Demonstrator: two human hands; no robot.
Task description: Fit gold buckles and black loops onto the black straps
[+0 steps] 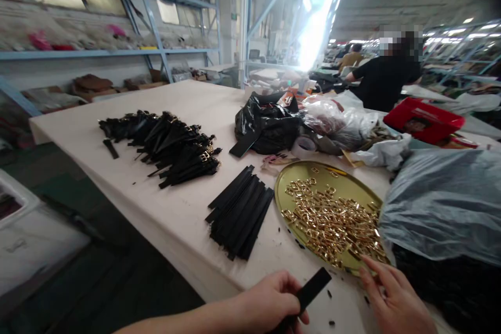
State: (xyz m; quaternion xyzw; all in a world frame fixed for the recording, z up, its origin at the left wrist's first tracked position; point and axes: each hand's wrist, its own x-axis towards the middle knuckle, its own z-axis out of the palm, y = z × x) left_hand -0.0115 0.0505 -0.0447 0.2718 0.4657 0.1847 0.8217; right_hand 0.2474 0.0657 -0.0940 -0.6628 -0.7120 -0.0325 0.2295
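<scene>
My left hand (276, 300) is closed around a flat black strap (316, 288), whose squared end sticks out up and to the right. At the near rim of a round gold tray (287, 175), the thumb and index finger of my right hand (391, 292) are pinched together by a small gold buckle (354, 254); the fingertips partly hide it. A heap of gold buckles (329, 219) covers much of the tray. Left of the tray lies a stack of loose black straps (240, 211). Farther left is a long pile of black straps fitted with gold buckles (168, 143).
A black plastic bag (270, 120) and clear bags stand behind the tray. A large translucent bag (446, 203) crowds its right side. Small black scraps dot the pale table (156, 209). A red box (425, 120) lies farther back; a person in black (385, 81) is beyond.
</scene>
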